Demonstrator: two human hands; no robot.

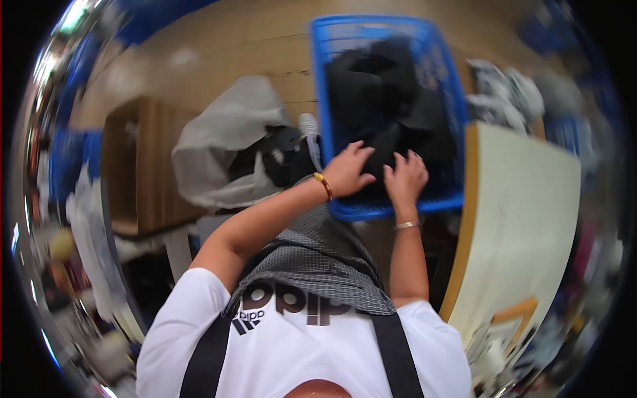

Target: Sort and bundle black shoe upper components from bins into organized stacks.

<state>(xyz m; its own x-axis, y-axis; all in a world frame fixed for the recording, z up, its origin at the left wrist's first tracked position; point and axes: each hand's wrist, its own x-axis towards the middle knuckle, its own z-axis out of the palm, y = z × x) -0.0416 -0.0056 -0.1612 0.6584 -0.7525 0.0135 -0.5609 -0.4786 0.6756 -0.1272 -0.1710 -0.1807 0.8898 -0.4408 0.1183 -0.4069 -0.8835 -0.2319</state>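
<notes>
A blue plastic basket with slatted walls stands ahead of me, slightly right of the middle. Black pieces, soft-looking like cloth, lie heaped inside it. Over the basket's near left corner reaches my left hand, its fingers stretched forward and the thumb apart. My right hand is beside it over the near part of the heap, fingers spread. Nothing shows in either hand. Whether the fingertips touch the black pieces I cannot tell, as the picture is blurred there.
Left of the basket lies a large whitish bag with black pieces at its mouth. A brown cardboard box stands farther left. At my right is a pale tabletop with a yellowish edge. Grey-white plastic bags lie beyond it.
</notes>
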